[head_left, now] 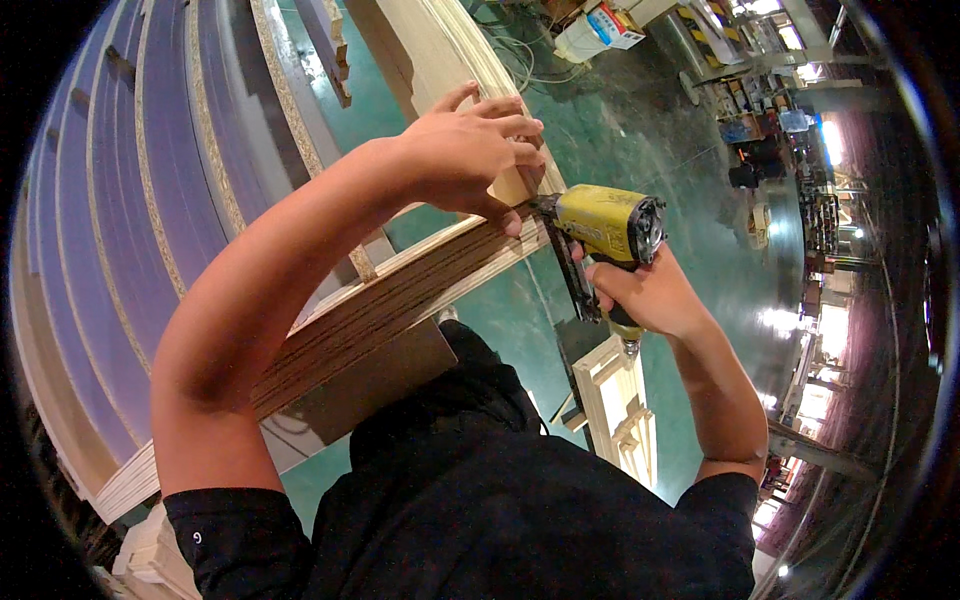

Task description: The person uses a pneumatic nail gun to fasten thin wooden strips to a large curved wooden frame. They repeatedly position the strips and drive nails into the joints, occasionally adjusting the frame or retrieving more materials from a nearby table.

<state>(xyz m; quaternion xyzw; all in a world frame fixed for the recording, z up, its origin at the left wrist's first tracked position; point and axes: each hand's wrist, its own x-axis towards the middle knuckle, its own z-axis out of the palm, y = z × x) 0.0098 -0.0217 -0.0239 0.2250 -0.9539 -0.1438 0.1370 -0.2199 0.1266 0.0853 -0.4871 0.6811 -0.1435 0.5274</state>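
Note:
My right hand (640, 290) is wrapped round the grip of a yellow and black nail gun (605, 220). The gun's nose meets the outer corner of a layered plywood frame (400, 305), close to my left thumb. My left hand (475, 150) grips that corner, its fingers spread over the side rail (450, 40) and its thumb pressed on the near rail. Whether a nail is at the nose cannot be made out. Across the frame's inside run several long boards (215, 130) on edge, with bare chipboard edges and purplish faces.
A brown panel (380, 375) sits under the near rail, close to my body. Stacked pale wooden pieces (615, 400) stand below the nail gun on the green floor (690, 220). A white bucket (580, 40) and hoses lie ahead; shelving and machines line the far right.

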